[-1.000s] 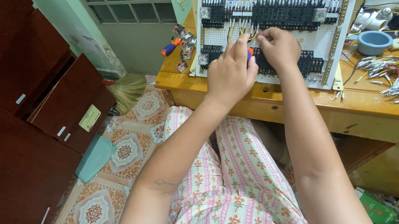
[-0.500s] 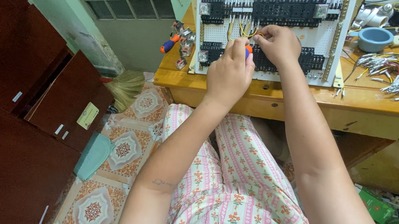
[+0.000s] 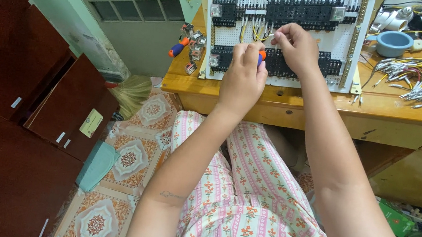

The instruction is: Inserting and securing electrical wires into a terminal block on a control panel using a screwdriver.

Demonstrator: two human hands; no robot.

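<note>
The left hand (image 3: 243,78) is clenched around a small screwdriver (image 3: 261,57) with an orange and blue handle; only the handle's end shows above the knuckles, so the shaft and tip stay hidden. The handle sits against the white perforated wiring panel (image 3: 285,27), just below its upper row of black terminal blocks (image 3: 299,12), and its long axis seems to run away from the person, toward the panel. The right hand (image 3: 296,47) pinches the end of a yellow wire (image 3: 261,32) just beside the screwdriver, fingertips closed on it at the panel's middle.

The panel stands on a varnished wooden counter (image 3: 398,108), with blue, yellow and black wires looping over its top edge. To the panel's right lie a bundle of loose ferruled wires (image 3: 415,76) and a blue bowl (image 3: 393,43); to its left rests a second orange-handled screwdriver (image 3: 177,47). Below the counter are patterned floor tiles (image 3: 128,159), a broom (image 3: 131,93) and dark red-brown cabinets (image 3: 6,100) along a green wall.
</note>
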